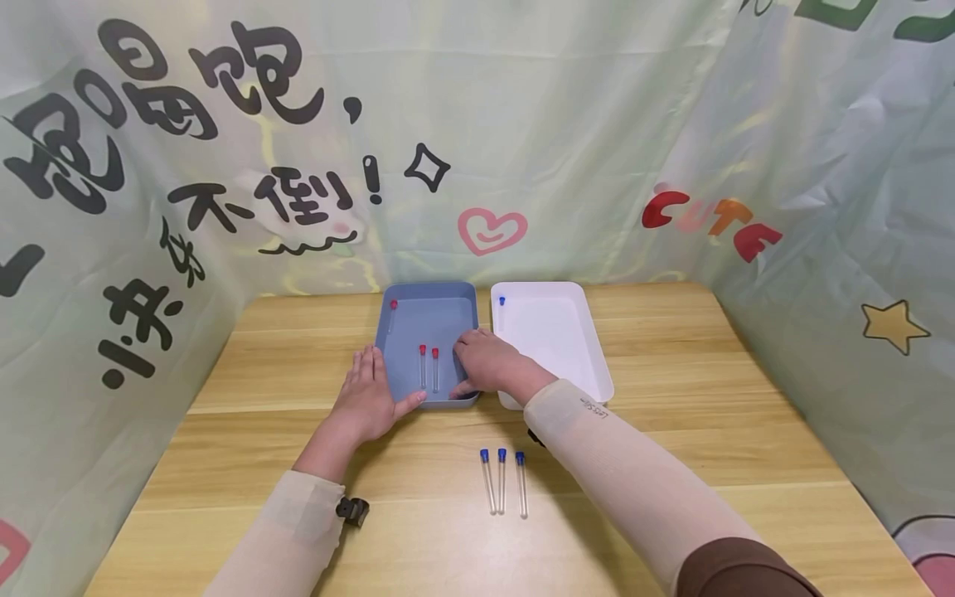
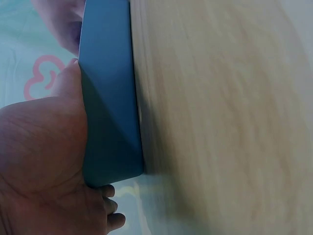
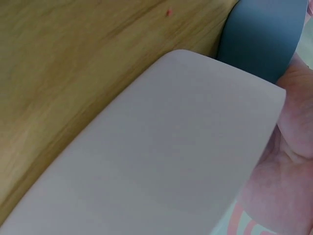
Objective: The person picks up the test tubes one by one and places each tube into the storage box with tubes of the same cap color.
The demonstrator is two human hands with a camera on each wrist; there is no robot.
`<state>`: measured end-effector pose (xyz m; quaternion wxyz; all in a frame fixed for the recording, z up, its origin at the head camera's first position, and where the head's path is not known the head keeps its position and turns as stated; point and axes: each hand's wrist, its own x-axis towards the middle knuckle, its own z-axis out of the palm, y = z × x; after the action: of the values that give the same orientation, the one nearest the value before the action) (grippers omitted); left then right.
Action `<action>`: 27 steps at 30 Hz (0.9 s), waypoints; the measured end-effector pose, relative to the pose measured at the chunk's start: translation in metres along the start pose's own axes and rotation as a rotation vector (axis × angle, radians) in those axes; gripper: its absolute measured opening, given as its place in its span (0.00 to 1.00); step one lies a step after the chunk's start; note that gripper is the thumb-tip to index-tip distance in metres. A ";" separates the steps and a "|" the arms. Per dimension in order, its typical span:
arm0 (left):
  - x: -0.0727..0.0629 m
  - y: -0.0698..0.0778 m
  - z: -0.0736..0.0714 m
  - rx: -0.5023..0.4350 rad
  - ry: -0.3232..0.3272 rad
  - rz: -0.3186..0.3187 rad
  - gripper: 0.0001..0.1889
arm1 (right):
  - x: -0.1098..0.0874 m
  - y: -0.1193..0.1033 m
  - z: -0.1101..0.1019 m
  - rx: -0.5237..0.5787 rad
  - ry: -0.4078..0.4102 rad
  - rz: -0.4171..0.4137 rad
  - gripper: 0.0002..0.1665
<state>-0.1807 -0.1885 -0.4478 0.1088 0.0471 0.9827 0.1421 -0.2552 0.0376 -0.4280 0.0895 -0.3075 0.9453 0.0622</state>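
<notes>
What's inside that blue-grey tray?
Three red-capped tubes show in the blue-grey tray: two side by side near the front, one toward the far left corner. The right hand covers part of the right side; anything beneath it is hidden.

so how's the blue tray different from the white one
The blue tray is dull grey-blue; the white tray is plain white. The blue tray shows three red-capped tubes, the white tray one blue-capped tube. The blue tray stands on the person's left, the white tray on the right. Both are rectangular with rounded corners.
</notes>
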 end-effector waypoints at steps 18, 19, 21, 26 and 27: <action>0.001 0.002 0.001 0.018 -0.039 -0.018 0.63 | -0.009 0.002 0.004 0.040 0.062 -0.033 0.59; 0.000 0.003 0.000 0.019 -0.039 -0.017 0.63 | -0.010 0.002 0.004 0.038 0.069 -0.038 0.59; -0.001 0.004 0.000 0.018 -0.036 -0.015 0.62 | -0.013 0.003 0.006 0.031 0.080 -0.045 0.58; -0.003 0.005 -0.002 0.050 -0.029 -0.013 0.62 | -0.021 0.004 0.005 0.025 0.082 -0.049 0.56; -0.003 0.005 -0.002 0.059 -0.025 -0.012 0.62 | -0.023 0.004 0.004 0.029 0.081 -0.047 0.56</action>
<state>-0.1783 -0.1848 -0.4444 0.1203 0.0464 0.9853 0.1117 -0.2388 0.0544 -0.4272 0.0568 -0.3305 0.9415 0.0339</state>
